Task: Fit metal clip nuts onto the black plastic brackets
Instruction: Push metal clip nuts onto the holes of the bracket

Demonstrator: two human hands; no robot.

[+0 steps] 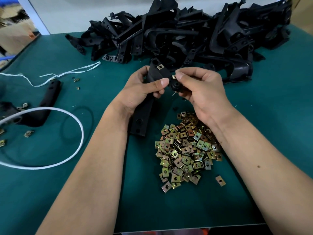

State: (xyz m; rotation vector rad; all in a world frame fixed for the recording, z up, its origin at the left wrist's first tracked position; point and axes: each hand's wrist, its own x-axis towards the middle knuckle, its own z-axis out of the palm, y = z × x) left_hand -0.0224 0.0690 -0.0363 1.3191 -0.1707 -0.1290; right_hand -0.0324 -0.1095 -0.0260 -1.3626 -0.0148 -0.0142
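My left hand (142, 89) grips a long black plastic bracket (141, 118) held above the green table, its thumb lying across the bracket's upper part. One metal clip nut (160, 66) sits on the bracket's top end. My right hand (201, 89) pinches a second clip nut (174, 77) between thumb and forefinger against a tab of the bracket, just above its round black boss (175, 85). A heap of loose brass-coloured clip nuts (187, 150) lies on the table below my right wrist.
A big pile of black brackets (177, 34) fills the back of the green table (271, 116). At the left lie another bracket (49, 95) with clip nuts, a white cord loop (81, 133), white string (67, 72) and a few stray nuts.
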